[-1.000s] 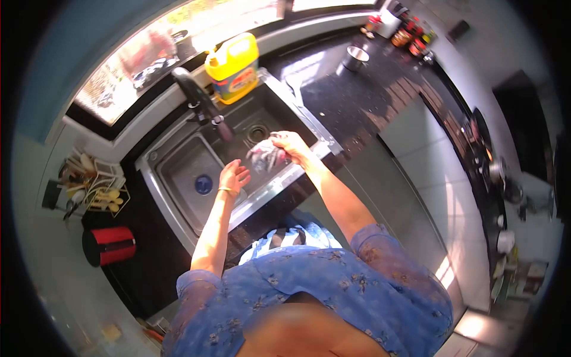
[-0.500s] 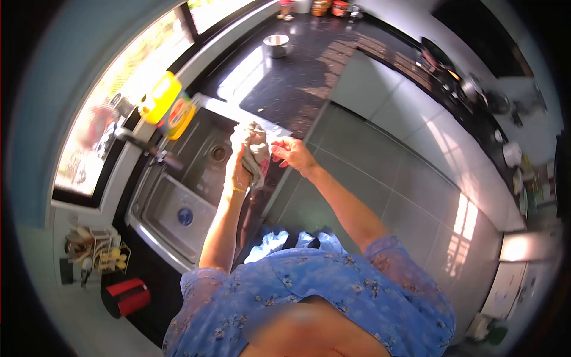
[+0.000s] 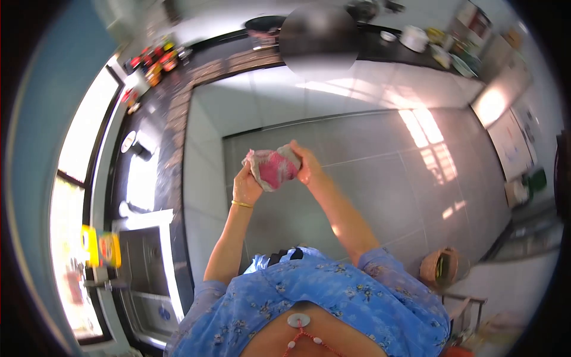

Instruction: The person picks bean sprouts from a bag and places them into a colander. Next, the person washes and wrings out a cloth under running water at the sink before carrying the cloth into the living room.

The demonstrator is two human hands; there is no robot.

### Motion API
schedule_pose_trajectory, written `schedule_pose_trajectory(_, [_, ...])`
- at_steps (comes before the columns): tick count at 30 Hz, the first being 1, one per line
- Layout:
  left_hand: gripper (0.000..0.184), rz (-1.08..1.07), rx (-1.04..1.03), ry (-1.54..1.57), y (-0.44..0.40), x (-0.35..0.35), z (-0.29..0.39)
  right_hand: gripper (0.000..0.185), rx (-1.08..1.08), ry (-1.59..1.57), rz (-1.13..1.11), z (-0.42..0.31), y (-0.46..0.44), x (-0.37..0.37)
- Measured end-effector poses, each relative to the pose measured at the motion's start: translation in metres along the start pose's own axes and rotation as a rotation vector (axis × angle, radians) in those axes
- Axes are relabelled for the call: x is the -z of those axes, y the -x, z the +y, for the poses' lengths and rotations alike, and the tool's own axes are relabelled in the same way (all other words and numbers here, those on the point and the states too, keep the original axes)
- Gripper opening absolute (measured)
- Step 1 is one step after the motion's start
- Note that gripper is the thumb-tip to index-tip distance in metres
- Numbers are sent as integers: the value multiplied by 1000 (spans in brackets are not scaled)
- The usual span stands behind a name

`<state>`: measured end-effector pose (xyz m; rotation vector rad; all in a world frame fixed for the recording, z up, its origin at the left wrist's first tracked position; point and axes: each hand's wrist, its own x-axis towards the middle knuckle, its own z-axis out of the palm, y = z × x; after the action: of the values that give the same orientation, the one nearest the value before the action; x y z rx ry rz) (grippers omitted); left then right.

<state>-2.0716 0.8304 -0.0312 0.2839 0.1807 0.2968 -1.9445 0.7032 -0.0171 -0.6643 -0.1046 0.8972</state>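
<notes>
A crumpled cloth (image 3: pixel 275 169), pink in the middle and grey-beige round the edges, is held up in front of me over the tiled floor. My left hand (image 3: pixel 247 185), with a yellow bangle at the wrist, grips its left side. On the other side, my right hand (image 3: pixel 306 164) has its fingers closed round the cloth's right end. Folds of the cloth hide some of the fingertips.
To the left lies the steel sink (image 3: pixel 172 279), with a yellow bottle (image 3: pixel 109 249) beside it at the window. A metal pot (image 3: pixel 135 144) stands on the dark counter (image 3: pixel 160 122). A wicker basket (image 3: pixel 439 268) is on the floor at right.
My view and body have turned right, away from the sink. The cloth has moved out over the floor. My right hand, apart from the cloth before, now grips it too.
</notes>
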Motion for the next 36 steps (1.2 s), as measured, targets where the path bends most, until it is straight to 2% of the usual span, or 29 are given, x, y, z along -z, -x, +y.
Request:
schedule_pose_trajectory(2, [28,-36,76,-46,-43,-4,-48,21,192,275,-40,-22,3,42])
schedule_pose_trajectory(4, [28,184,294,-132,-89,-3,-94,27,192,928,77,-62,51,12])
schedule_pose_trajectory(5, [30,-45,363,-61,-112,11,-120,27,246,922,154,-75,57,25])
schedule_pose_trajectory(6, [33,-269,441,27,-132,20,-145,26,392,1089,148,-86,61,39])
schedule_pose_trajectory(7, [33,-305,529,21,-144,14,-173,25,522,1264,150,-99,63,55])
schedule_pose_trajectory(8, [33,-281,310,-546,-153,4,-200,24,632,1451,155,-112,65,72])
schedule_pose_trajectory(10, [34,-341,74,-1075,-184,-36,-259,22,790,1856,147,-147,63,112])
schedule_pose_trajectory(11, [32,-289,211,-918,-195,-60,-288,22,834,2066,127,-169,64,134])
schedule_pose_trajectory(12, [29,-220,348,-767,-200,-83,-317,22,819,2081,200,-193,64,163])
schedule_pose_trajectory(14, [26,-41,599,-474,-213,-124,-366,26,650,1972,972,-243,63,224])
schedule_pose_trajectory(15, [24,61,709,-336,-224,-139,-390,26,644,1968,1014,-272,65,246])
schedule_pose_trajectory(16, [24,49,732,-348,-237,-152,-414,25,579,1919,1112,-298,69,266])
schedule_pose_trajectory(18, [21,155,645,-433,-275,-183,-464,24,528,1867,1232,-342,74,287])
schedule_pose_trajectory(19, [21,129,664,-435,-316,-173,-498,21,734,1888,1203,-359,80,280])
schedule_pose_trajectory(20, [22,-361,677,-402,-366,-138,-541,18,925,1908,1161,-374,85,283])
schedule_pose_trajectory(21, [22,-836,667,-344,-393,-119,-575,18,905,1911,1189,-387,88,299])
schedule_pose_trajectory(22, [22,-840,696,-339,-391,-148,-593,16,943,1907,1263,-402,90,315])
schedule_pose_trajectory(23, [20,-780,879,-249,-391,-182,-614,14,990,1900,1341,-421,91,332])
schedule_pose_trajectory(24, [19,-710,1060,-165,-381,-222,-631,15,825,1754,1508,-449,106,349])
schedule_pose_trajectory(25, [19,-721,1091,-175,-366,-251,-653,16,664,1591,1656,-478,130,368])
schedule_pose_trajectory(27, [23,-229,976,-628,-334,-303,-705,23,746,1336,1824,-514,191,433])
schedule_pose_trajectory(28, [23,-251,996,-638,-330,-323,-732,21,712,1182,1814,-528,220,449])
schedule_pose_trajectory(29, [28,-380,1091,-709,-327,-339,-758,20,675,1028,1797,-539,246,464])
schedule_pose_trajectory(30, [34,-504,1188,-775,-325,-350,-788,20,671,1009,1826,-553,269,476])
schedule_pose_trajectory(32, [40,-587,1279,-810,-334,-366,-858,30,1157,174,1259,-586,316,495])
schedule_pose_trajectory(34, [40,-879,1249,-947,-338,-386,-923,29,1136,240,1264,-622,355,517])
schedule_pose_trajectory(36, [40,-894,1298,-955,-342,-411,-987,29,1110,316,1238,-669,390,541])
